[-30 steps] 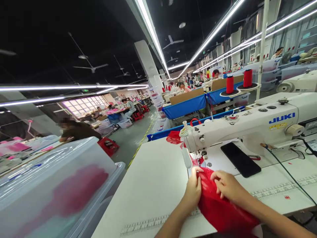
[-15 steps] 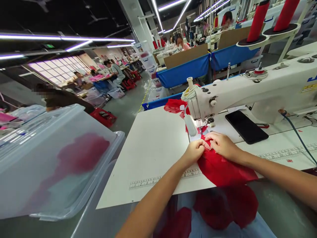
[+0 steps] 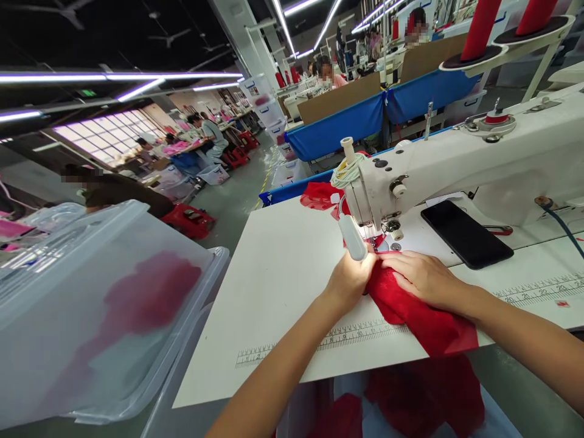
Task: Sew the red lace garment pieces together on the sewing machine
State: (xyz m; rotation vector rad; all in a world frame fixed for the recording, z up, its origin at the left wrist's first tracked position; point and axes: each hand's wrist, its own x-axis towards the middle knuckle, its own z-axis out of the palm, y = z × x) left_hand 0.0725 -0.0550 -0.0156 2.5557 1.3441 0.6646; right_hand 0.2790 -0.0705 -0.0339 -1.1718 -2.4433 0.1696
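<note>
Sewing appears under way, unfinished: red fabric (image 3: 392,298) lies on the tabletop (image 3: 283,261) at the sewing machine (image 3: 438,167), beneath the left hand (image 3: 350,280) and right hand (image 3: 422,277); whether their fingers clamp it cannot be told.

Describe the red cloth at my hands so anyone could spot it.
Start at the needle end of the white sewing machine. On its near side, the red cloth spreads toward the front edge of the table. Unlike the red pieces below, it lies on top, with your left hand and right hand at its far end.
</note>
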